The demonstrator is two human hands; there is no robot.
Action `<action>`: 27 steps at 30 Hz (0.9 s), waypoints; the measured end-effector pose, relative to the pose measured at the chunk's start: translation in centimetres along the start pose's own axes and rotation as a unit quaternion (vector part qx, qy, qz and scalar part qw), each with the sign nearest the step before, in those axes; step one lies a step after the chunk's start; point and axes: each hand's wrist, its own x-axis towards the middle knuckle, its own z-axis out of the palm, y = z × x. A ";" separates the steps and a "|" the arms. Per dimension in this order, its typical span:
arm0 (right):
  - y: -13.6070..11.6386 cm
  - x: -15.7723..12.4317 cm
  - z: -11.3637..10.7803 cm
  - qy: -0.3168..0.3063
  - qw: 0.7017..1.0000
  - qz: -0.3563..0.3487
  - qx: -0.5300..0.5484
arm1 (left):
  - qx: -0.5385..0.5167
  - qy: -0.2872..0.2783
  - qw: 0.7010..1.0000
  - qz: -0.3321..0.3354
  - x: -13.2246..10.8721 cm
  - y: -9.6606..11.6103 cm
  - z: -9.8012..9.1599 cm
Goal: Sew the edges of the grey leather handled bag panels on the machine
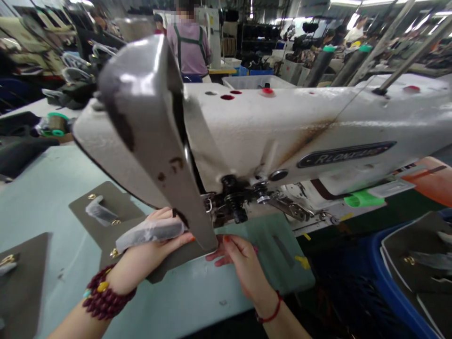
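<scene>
Close to the person, both hands press flat on a brown leather piece (pixel 176 261) on the pale counter (pixel 42 197): the left hand (pixel 155 240) lies open on a plastic-wrapped part (pixel 150 231), and the right hand (pixel 240 259) rests beside it with fingers spread. Just above the hands sits a big white sewing machine (pixel 282 127). Left of the left hand lie more brown pieces (pixel 106 207), and far behind the machine stands another person (pixel 190 47).

A pale blue-green surface (pixel 42 197) carries the white sewing machine (pixel 282 127), flat dark-grey panels (pixel 106 207) with small brass fittings, and, farther back, what looks like a green-capped thread spool (pixel 56 125).
</scene>
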 end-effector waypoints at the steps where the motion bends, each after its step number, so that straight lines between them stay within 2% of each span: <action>1: 0.1 0.0 0.0 0.004 1.000 0.000 0.003 | 0.010 -0.015 1.000 0.015 0.1 -0.1 0.0; 4: -0.1 -0.2 0.1 0.004 1.000 -0.014 -0.015 | 0.047 -0.028 0.998 0.038 -0.1 -0.7 0.1; 13: -0.9 0.0 1.2 -0.033 0.993 -0.052 -0.098 | 0.098 -0.061 0.993 0.012 -0.8 -1.7 0.8; 18: 0.1 0.2 1.4 0.000 0.989 -0.062 -0.132 | 0.097 -0.044 0.994 -0.008 -0.7 -0.6 0.3; 21: 0.6 0.1 1.6 0.023 0.987 -0.061 -0.145 | 0.099 -0.058 0.993 0.000 -0.4 0.0 -0.2; 27: 0.5 0.3 2.0 0.027 0.990 -0.067 -0.122 | 0.145 -0.082 0.986 0.022 -0.3 -0.5 -0.1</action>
